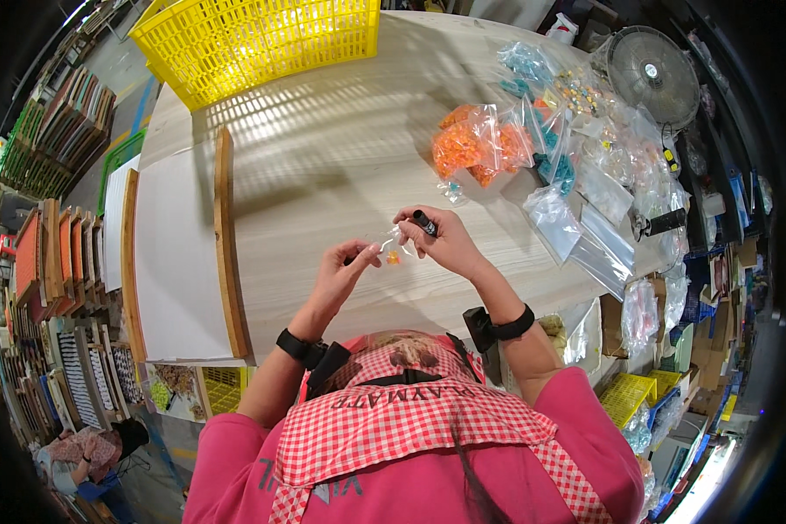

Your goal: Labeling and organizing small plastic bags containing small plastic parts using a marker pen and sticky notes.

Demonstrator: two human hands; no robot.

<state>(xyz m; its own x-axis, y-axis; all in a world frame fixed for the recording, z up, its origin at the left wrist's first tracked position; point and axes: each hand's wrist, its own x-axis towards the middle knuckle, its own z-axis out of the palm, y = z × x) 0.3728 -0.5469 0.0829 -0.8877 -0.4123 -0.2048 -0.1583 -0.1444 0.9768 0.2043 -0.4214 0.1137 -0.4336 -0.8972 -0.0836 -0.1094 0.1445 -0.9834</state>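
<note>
Visibly, the right hand point(448, 242) holds a cylinder point(424, 223) beyond dark apron lettering point(395, 392).

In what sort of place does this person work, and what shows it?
Probably a workshop or factory: bags of orange pieces and a yellow crate are on the table, and many boards stand in rows at the left.

Dark capital lettering point(391, 396) crosses the red-and-white checked apron point(419, 437), near; grey letters point(351, 486), partly covered, mark the pink shirt point(223, 476); fan badge point(652, 70), far right, illegible.
</note>
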